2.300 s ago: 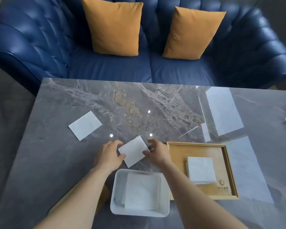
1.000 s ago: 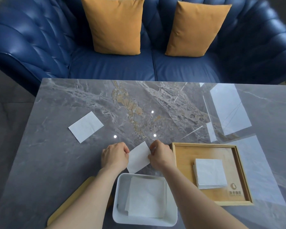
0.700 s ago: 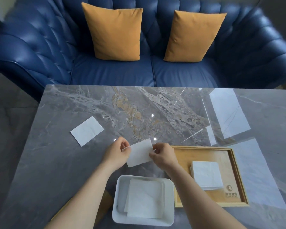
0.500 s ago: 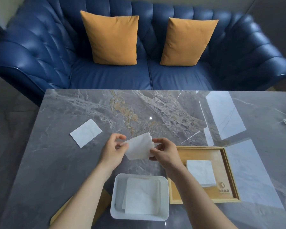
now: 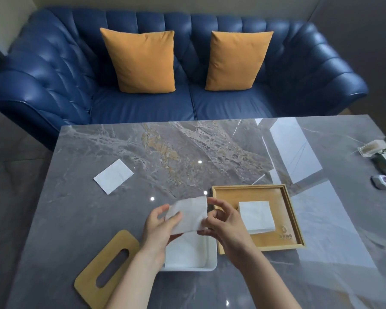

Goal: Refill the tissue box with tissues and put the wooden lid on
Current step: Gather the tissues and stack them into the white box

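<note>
A white tissue box (image 5: 211,259) sits open near the table's front edge, with white tissues (image 5: 185,253) lying inside. Just above its far side, my left hand (image 5: 159,228) and my right hand (image 5: 223,221) hold one folded white tissue (image 5: 188,214) between them in the air. The wooden lid (image 5: 105,267), with a long oval slot, lies flat to the left of the box. A wooden tray (image 5: 292,221) to the right carries a small stack of folded tissues (image 5: 255,216). Another single tissue (image 5: 113,176) lies on the table at the left.
The grey marble table (image 5: 210,152) stands in front of a blue sofa (image 5: 54,70) with two orange cushions (image 5: 143,61). At the far right edge are a small glass dish (image 5: 372,148) and a small round object (image 5: 381,181).
Both hands have lifted the tissue off the table and brought it back over the box's far side. The view has tilted, and the wooden lid shows more fully.
</note>
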Available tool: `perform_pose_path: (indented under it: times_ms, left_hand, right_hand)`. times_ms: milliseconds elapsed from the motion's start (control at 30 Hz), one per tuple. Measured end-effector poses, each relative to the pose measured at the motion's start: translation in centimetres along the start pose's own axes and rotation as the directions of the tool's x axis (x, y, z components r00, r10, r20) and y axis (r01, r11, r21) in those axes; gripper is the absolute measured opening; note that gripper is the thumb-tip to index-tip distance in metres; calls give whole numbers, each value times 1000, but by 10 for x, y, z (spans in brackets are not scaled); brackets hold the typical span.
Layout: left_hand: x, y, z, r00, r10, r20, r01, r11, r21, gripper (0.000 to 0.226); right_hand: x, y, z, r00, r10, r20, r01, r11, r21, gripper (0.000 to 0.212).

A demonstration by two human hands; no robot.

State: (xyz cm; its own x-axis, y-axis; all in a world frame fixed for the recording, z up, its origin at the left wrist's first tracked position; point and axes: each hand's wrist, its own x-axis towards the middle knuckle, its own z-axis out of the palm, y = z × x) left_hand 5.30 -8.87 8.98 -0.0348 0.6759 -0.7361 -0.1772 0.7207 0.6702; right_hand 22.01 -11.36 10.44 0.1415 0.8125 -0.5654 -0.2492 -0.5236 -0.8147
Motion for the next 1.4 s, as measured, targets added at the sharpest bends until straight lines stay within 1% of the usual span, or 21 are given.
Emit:
perform_pose_path:
  times_ms: [67,133,200,267,333,400,467,533,600,767,867,933,1000,1100,1167,1300,1400]
  left_hand:
    - [-4,-7,-2,996,85,-29,-80,987,139,50]
    - [-7,-16,-8,990,140,-17,-130,955,265,55]
    - [-10,-23,-13,987,159,10,-152,927,343,60]
    - [-11,-29,-16,985,172,33,-169,885,435,64]
    - [-9,-36,-17,976,213,45,-202,812,547,69]
    - [-6,-42,-19,964,259,61,-232,707,668,67]
    - [-5,-46,-20,943,329,44,-242,589,771,60]
    - [-4,-50,-21,918,396,25,-245,515,822,49]
    - [-4,-53,-21,902,432,23,-237,450,861,39]
    - [3,-58,-19,894,447,21,-201,359,911,27]
    - [7,-60,-17,896,441,56,-207,302,931,16]
    - [7,-61,-16,900,429,81,-210,263,941,22]
    - [7,-63,-16,899,427,103,-224,246,943,27]
    - [4,-62,-14,898,422,124,-239,231,943,30]
    - [2,-62,-14,892,428,145,-251,204,946,32]
    - [0,-62,-15,852,484,200,-299,135,945,32]
    - [3,-65,-19,815,497,298,-367,46,929,34]
  right_hand:
    - [-6,10,-4,999,-2,-53,-1,998,-63,47]
    - [-10,21,-6,990,-34,-135,6,978,-207,48]
    - [-10,33,-6,978,-72,-194,-3,933,-360,53]
    - [-9,44,-3,968,-94,-231,-14,904,-427,58]
    - [-9,53,1,959,-134,-248,-1,877,-480,58]
    - [-11,59,6,956,-186,-225,32,833,-553,56]
    - [-13,65,9,955,-226,-192,52,765,-642,54]
    - [-14,72,12,951,-263,-161,70,692,-718,54]
    - [-13,76,13,948,-292,-123,87,614,-784,55]
    - [-11,79,19,938,-346,-27,121,399,-909,56]
    - [-9,81,22,951,-310,4,94,275,-957,49]
    - [-9,81,24,941,-338,8,91,231,-969,48]
    - [-10,83,25,929,-370,28,105,192,-976,50]
    - [-11,89,25,918,-395,47,119,161,-980,55]
    - [-11,90,24,914,-400,63,132,146,-981,56]
    - [-8,91,19,930,-349,119,156,79,-985,45]
    - [-6,89,20,945,-287,156,168,18,-986,41]
